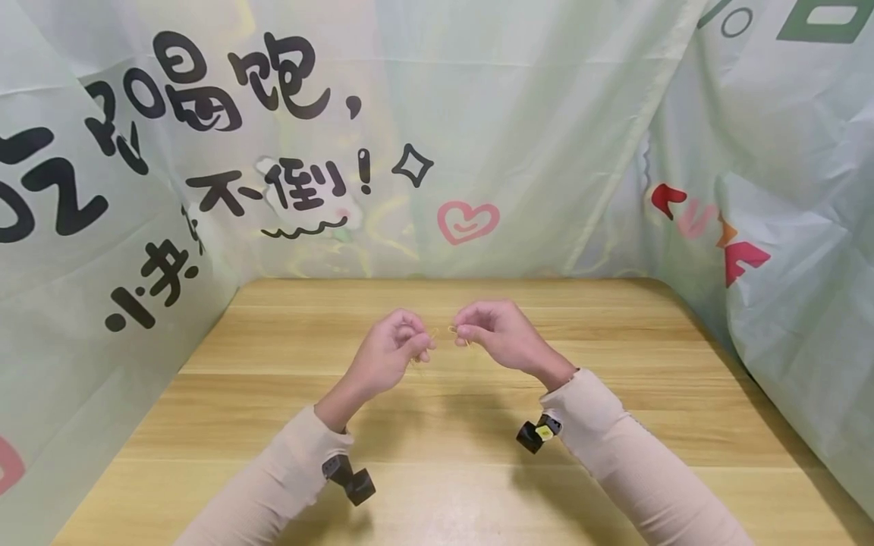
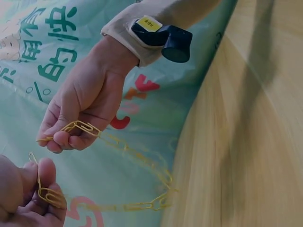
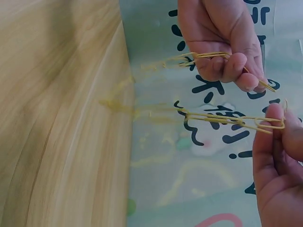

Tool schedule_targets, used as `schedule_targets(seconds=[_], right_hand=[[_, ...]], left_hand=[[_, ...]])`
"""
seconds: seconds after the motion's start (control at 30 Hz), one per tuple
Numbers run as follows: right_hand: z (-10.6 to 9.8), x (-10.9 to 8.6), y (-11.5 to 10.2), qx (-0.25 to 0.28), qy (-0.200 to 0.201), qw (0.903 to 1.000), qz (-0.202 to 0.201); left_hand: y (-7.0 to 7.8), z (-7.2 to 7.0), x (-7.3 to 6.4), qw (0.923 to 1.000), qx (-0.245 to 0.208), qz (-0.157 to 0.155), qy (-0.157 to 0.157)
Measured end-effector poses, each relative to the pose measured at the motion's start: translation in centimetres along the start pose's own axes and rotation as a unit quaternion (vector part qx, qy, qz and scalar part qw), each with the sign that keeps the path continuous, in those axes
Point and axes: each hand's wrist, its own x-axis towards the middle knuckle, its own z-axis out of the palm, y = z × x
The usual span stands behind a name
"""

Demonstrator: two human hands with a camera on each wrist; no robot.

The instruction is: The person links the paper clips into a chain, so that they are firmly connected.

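Note:
My left hand (image 1: 385, 356) and right hand (image 1: 505, 334) are held up over the table, a small gap between their fingertips. Each one pinches an end of a chain of gold paper clips (image 2: 87, 126) between thumb and fingers. The chain sags in a loop below the hands, its lower part blurred in both wrist views. In the left wrist view, an end clip (image 2: 32, 157) sticks up from the left fingertips. A second end clip (image 3: 265, 84) points out from the left hand in the right wrist view, facing the clip in my right fingers (image 3: 274, 113).
A wooden table (image 1: 437, 485) lies under both arms. Printed cloth (image 1: 519, 136) hangs behind it and along both sides. Small black cameras (image 1: 350, 479) are strapped at the cuffs of the light sleeves (image 1: 273, 478).

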Motion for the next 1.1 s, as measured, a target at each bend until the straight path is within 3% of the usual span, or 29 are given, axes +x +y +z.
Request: schedule_targets(seconds=[0.3,0.7,0.87,1.1], right_hand=[[-0.25,0.05,-0.07,0.043,-0.020,0.9989,0.005],[-0.32,0.08,-0.32,0.055,-0.049,0.9973,-0.005],[-0.18,0.09,-0.16,0.059,-0.065,0.9960,-0.018],[0.11,0.04,0.05,0.057,-0.069,0.9955,-0.033]], left_hand=[[0.06,-0.05,0.16,0.9980,0.016,0.021,-0.057],[0.41,0.18,0.20,0.9950,0.016,0.049,-0.086],[0.61,0.20,0.18,0.9955,0.025,0.043,-0.081],[0.86,0.44,0.29,0.9985,0.017,0.024,-0.046]])
